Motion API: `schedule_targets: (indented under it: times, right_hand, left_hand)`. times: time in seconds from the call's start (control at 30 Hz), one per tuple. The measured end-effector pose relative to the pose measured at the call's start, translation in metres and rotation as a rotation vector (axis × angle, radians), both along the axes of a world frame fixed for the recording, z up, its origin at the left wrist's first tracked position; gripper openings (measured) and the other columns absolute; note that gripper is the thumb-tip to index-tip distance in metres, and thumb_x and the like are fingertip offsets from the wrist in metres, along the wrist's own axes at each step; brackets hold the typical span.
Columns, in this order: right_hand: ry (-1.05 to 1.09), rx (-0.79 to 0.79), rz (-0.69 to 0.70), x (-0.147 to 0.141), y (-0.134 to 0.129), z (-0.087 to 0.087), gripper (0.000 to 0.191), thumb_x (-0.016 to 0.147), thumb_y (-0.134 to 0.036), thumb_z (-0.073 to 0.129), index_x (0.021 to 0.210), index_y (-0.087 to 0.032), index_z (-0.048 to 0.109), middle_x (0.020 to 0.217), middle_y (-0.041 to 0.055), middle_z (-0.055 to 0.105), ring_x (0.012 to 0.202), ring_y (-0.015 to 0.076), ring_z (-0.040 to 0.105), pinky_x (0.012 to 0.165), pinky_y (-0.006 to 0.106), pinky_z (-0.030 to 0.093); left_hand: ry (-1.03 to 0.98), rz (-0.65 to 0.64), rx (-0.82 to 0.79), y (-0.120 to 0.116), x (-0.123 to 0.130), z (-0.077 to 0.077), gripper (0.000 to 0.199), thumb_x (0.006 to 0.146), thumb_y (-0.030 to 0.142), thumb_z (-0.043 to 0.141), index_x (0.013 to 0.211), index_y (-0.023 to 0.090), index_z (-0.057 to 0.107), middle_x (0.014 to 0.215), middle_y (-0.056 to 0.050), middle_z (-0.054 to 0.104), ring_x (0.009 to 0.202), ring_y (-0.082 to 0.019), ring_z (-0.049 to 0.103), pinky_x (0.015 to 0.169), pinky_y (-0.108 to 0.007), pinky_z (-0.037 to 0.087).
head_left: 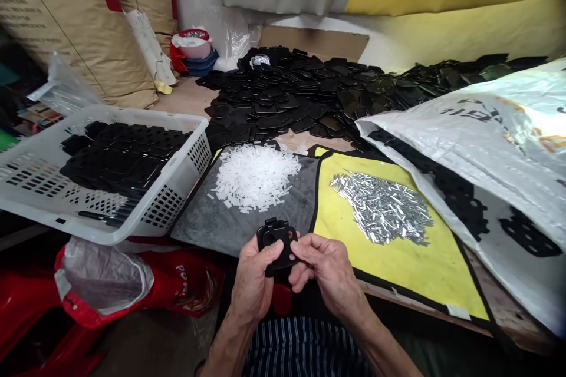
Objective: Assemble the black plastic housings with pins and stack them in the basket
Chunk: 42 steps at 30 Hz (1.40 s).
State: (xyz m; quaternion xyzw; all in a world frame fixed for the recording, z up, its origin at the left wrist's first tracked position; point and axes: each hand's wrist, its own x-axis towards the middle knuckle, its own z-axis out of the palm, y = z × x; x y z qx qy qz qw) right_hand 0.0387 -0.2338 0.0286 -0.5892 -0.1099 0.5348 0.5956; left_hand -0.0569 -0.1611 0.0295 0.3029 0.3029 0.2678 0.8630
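1. A person's left hand point(254, 280) gripped a black plastic piece point(283, 260) just beyond the near edge of the bench point(192, 97), thumb pressed across its face.
2. The right hand point(329, 268) met the piece's right edge with bent thumb and forefinger; whether that grip pinched the piece or something small could not be told.
3. Just beyond the hands, a mound of white plastic strips point(256, 177) lay on a gray cloth point(198, 221).
4. To the right, shiny metal pins point(384, 209) were strewn over a yellow cloth point(338, 227).
5. On the left, a white basket point(117, 235) held stacked black parts point(124, 153).
6. Across the far side spread a heap of black plates point(283, 94).
7. On the right, a white sack point(486, 112) gaped over perforated black pieces point(460, 203).
8. At near left, a red bag point(177, 283) stood open below the basket.
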Motion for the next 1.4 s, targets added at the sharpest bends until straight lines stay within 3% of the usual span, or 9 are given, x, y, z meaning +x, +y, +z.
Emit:
schedule_targets:
  times: [0.4, 0.6, 0.73, 0.83, 0.9, 1.03, 1.2, 1.3, 1.4]
  right_hand:
    - [-0.410, -0.136, 0.276, 0.002, 0.003, 0.008, 0.034, 0.076, -0.042, 0.054, 0.054, -0.017, 0.047, 0.040, -0.0019, 0.048, 0.034, 0.0087, 0.044, 0.036, 0.018, 0.034]
    - [-0.850, -0.159, 0.446, 0.016, 0.004, 0.015, 0.038, 0.080, -0.039, 0.054, 0.051, -0.017, 0.044, 0.047, -0.0010, 0.047, 0.043, 0.0086, 0.042, 0.040, 0.019, 0.029]
    - [-1.278, -0.068, 0.371, 0.051, 0.031, 0.014, 0.016, 0.085, -0.025, 0.051, 0.074, -0.016, 0.058, 0.066, 0.0022, 0.058, 0.057, 0.0122, 0.051, 0.053, 0.022, 0.036]
    - [-1.625, -0.011, 0.497, 0.070, 0.059, 0.006, 0.012, 0.084, -0.015, 0.049, 0.085, -0.014, 0.060, 0.085, 0.0066, 0.060, 0.075, 0.0152, 0.054, 0.065, 0.023, 0.038]
    - [-1.702, -0.045, 0.606, 0.075, 0.075, 0.000, 0.012, 0.084, -0.015, 0.049, 0.082, -0.013, 0.060, 0.086, 0.0081, 0.059, 0.076, 0.0164, 0.054, 0.065, 0.024, 0.037]
    - [-1.689, -0.041, 0.708, 0.076, 0.089, -0.005, 0.010, 0.079, -0.009, 0.048, 0.078, -0.010, 0.058, 0.085, 0.0117, 0.058, 0.074, 0.0181, 0.053, 0.062, 0.026, 0.034]
    - [-1.549, -0.016, 0.737, 0.068, 0.077, 0.014, 0.010, 0.081, -0.010, 0.046, 0.078, -0.011, 0.055, 0.073, 0.0078, 0.059, 0.061, 0.0133, 0.053, 0.055, 0.023, 0.036]
    - [-1.062, 0.041, 0.668, 0.052, 0.059, 0.027, 0.013, 0.084, -0.022, 0.048, 0.075, -0.013, 0.054, 0.062, 0.0018, 0.058, 0.053, 0.0100, 0.054, 0.048, 0.019, 0.040]
    - [-0.495, 0.095, 0.523, 0.037, 0.042, 0.032, 0.011, 0.074, -0.021, 0.059, 0.069, -0.013, 0.054, 0.057, -0.0003, 0.056, 0.048, 0.0089, 0.053, 0.044, 0.018, 0.041]
  left_hand:
    - [0.069, 0.018, -0.007, -0.001, -0.007, -0.006, 0.010, 0.070, 0.019, 0.068, 0.071, 0.012, 0.061, 0.059, 0.000, 0.059, 0.054, -0.012, 0.056, 0.054, -0.023, 0.045]
    - [0.113, 0.030, -0.071, 0.002, -0.011, -0.007, 0.015, 0.067, 0.018, 0.070, 0.076, 0.009, 0.062, 0.065, -0.005, 0.065, 0.058, -0.018, 0.062, 0.058, -0.031, 0.053]
    - [0.122, -0.010, -0.112, 0.005, -0.017, -0.008, 0.018, 0.073, 0.020, 0.064, 0.082, 0.006, 0.061, 0.072, -0.014, 0.068, 0.060, -0.025, 0.065, 0.056, -0.039, 0.055]
    - [0.098, -0.006, -0.100, 0.006, -0.018, -0.008, 0.015, 0.073, 0.019, 0.062, 0.080, 0.006, 0.060, 0.075, -0.013, 0.068, 0.060, -0.025, 0.066, 0.055, -0.040, 0.056]
    - [0.089, -0.007, -0.099, 0.006, -0.019, -0.009, 0.013, 0.073, 0.018, 0.062, 0.079, 0.008, 0.059, 0.072, -0.010, 0.067, 0.058, -0.025, 0.065, 0.052, -0.039, 0.056]
    - [0.082, -0.037, -0.111, 0.009, -0.022, -0.010, 0.012, 0.073, 0.016, 0.061, 0.081, 0.012, 0.053, 0.062, -0.006, 0.064, 0.052, -0.023, 0.064, 0.047, -0.035, 0.055]
    - [-0.002, -0.052, -0.117, 0.015, -0.029, -0.013, 0.013, 0.075, 0.015, 0.058, 0.085, 0.015, 0.049, 0.064, -0.005, 0.065, 0.052, -0.023, 0.065, 0.043, -0.032, 0.054]
    - [-0.076, -0.070, -0.147, 0.016, -0.031, -0.015, 0.012, 0.075, 0.015, 0.057, 0.084, 0.015, 0.049, 0.065, -0.006, 0.065, 0.053, -0.025, 0.066, 0.040, -0.031, 0.052]
    - [-0.131, -0.110, -0.146, 0.014, -0.031, -0.015, 0.013, 0.074, 0.013, 0.056, 0.086, 0.014, 0.050, 0.066, -0.007, 0.066, 0.054, -0.025, 0.066, 0.040, -0.031, 0.053]
